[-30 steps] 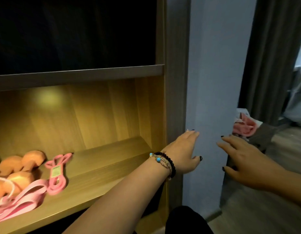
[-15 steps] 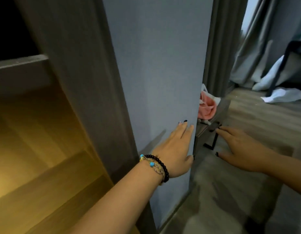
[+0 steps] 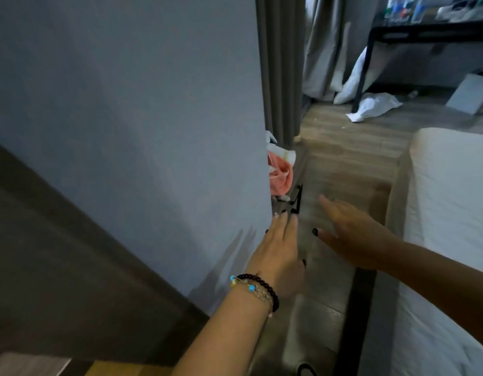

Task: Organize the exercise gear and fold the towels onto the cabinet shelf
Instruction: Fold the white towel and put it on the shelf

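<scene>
Beside the grey wall (image 3: pixel 142 109), your two hands reach forward over the wood floor (image 3: pixel 340 158). Your left hand (image 3: pixel 279 253) lies flat along the wall's corner edge, fingers straight and close together, holding nothing; whether the palm actually touches the wall I cannot tell. Two bracelets (image 3: pixel 258 290) circle that wrist, one of dark beads and one lighter strand with blue beads. Your right hand (image 3: pixel 354 234) hovers above the floor, fingers extended and slightly spread, also holding nothing. Both hands show dark nail polish.

Past the corner, one pink towel (image 3: pixel 282 176) sits bunched on a low dark bench (image 3: pixel 297 196), partly hidden by the wall, with one pale cloth (image 3: pixel 283 154) just behind it. The towel is ahead of your left fingertips, not touched. One grey curtain (image 3: pixel 281 63) hangs behind. To your right is one white bed (image 3: pixel 449 213). Farther off, one white cloth (image 3: pixel 373 105) lies crumpled on the floor by one black table frame (image 3: pixel 367 61). The cabinet's edge (image 3: pixel 58 253) fills the lower left.
</scene>
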